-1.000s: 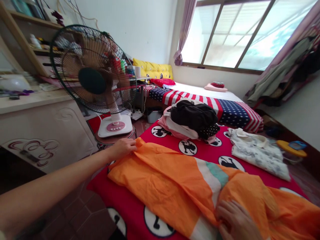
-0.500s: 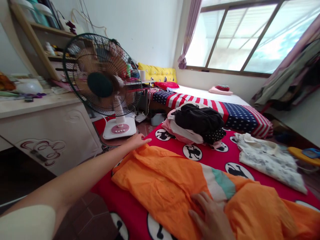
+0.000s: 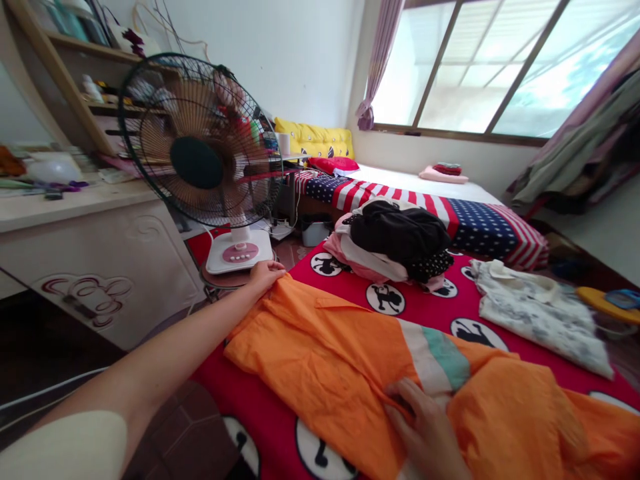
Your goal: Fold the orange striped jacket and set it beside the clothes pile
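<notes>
Orange shirt [image 3: 320, 347] lying on red bedspread [image 3: 350, 293], collar toward 11 o'clock, long axis running 10 to 4 o'clock. Left hand [image 3: 265, 277] clamped on upper shirt edge, fingers curled over. Right hand [image 3: 425, 427] on shirt front at 5 o'clock, fingers together, grip unclear. Small white plastic bin [image 3: 314, 230] on floor at 12 o'clock, contents hidden.

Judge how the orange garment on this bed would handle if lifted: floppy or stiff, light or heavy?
The orange garment is probably floppy, since it lies in soft creases and folds over itself. It looks thin and fairly light. It likely bunches easily, judging by the wrinkles around the right hand's fingers.
</notes>
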A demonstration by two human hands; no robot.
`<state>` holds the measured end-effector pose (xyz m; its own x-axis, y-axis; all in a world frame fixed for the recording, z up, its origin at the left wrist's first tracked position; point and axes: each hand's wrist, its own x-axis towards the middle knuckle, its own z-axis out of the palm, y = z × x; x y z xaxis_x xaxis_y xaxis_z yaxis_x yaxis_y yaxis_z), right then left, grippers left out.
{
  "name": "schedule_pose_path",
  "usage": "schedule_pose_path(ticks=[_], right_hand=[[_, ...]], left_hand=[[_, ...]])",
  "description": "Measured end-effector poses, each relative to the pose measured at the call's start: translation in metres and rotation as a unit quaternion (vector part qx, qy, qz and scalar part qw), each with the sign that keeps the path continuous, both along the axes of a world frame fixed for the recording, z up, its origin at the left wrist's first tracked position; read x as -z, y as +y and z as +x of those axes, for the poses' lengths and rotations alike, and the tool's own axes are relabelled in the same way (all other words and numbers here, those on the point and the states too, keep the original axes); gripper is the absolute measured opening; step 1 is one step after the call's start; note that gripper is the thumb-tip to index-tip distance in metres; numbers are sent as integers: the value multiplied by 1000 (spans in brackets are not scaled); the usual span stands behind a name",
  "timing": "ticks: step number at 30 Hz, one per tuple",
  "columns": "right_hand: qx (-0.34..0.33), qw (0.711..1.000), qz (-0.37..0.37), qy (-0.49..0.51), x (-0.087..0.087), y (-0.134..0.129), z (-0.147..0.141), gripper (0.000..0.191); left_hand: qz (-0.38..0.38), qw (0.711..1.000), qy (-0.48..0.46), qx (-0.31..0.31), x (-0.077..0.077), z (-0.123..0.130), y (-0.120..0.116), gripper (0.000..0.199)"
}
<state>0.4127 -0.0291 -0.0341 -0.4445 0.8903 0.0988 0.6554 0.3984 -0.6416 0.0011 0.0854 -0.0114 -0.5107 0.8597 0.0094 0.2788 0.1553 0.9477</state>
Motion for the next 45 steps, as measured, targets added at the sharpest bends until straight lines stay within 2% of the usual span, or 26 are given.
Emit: schedule_pose_path(ticks=[4, 8, 10, 11, 12, 13, 15, 16, 17, 18, 22, 26, 28, 31, 34, 37, 39, 42, 44, 45], right_hand=[[3, 1000, 5, 27, -1, 0, 0, 19], [16, 999, 3, 43, -2, 0, -1, 20], [21, 999, 1, 45, -2, 0, -1, 22], [22, 999, 0, 46, -1, 0, -1, 22], [23, 999, -1, 45, 0, 1, -1, 23], [23, 999, -3, 43, 1, 1, -1, 23], [24, 999, -4, 43, 2, 2, 0, 23], [24, 999, -2, 46, 2, 2, 1, 23], [26, 998, 2, 52, 2, 2, 1, 23], [28, 998, 8, 59, 2, 1, 1, 23], [19, 998, 26, 58, -5, -4, 0, 23], [-2, 1000, 8, -28, -18, -13, -8, 22], [4, 998, -7, -61, -24, -17, -13, 20], [21, 997, -14, -71, -30, -19, -20, 19], [34, 996, -6, -82, -32, -20, -23, 18], [46, 995, -4, -91, -33, -26, -23, 25], [37, 996, -16, -78, -36, -33, -21, 29], [20, 999, -34, -19, -44, -43, -5, 23], [78, 996, -10, 39, -48, -43, 19, 14], [138, 988, 16, 68, -50, -40, 35, 15]], left_hand=[[16, 999, -14, -30, 2, -9, 2, 24], [31, 999, 10, -4, -11, -15, -10, 25], [43, 996, 52, 56, -21, -16, -24, 25], [52, 988, 96, 112, -24, -16, -33, 25], [61, 969, 154, 183, -27, -16, -41, 23], [69, 936, 224, 261, -29, -15, -49, 22], [73, 846, 360, 385, -29, -12, -63, 20], [70, 811, 410, 412, -28, -9, -68, 17], [67, 787, 447, 421, -27, -6, -72, 16], [67, 774, 473, 415, -26, -4, -75, 19], [81, 774, 495, 387, -29, -1, -82, 27], [41, 762, 498, 411, -40, -2, -86, 27], [41, 764, 499, 407, -44, 10, -82, 28], [107, 804, 435, 392, -43, 57, -68, 33], [189, 839, 290, 420, -32, 139, -50, 33], [252, 841, 167, 448, -12, 231, -34, 37], [272, 839, 127, 453, 4, 281, -22, 41], [250, 838, 131, 466, 29, 326, -9, 42], [222, 840, 153, 471, 42, 337, -6, 43], [210, 841, 163, 472, 47, 338, -5, 44]])
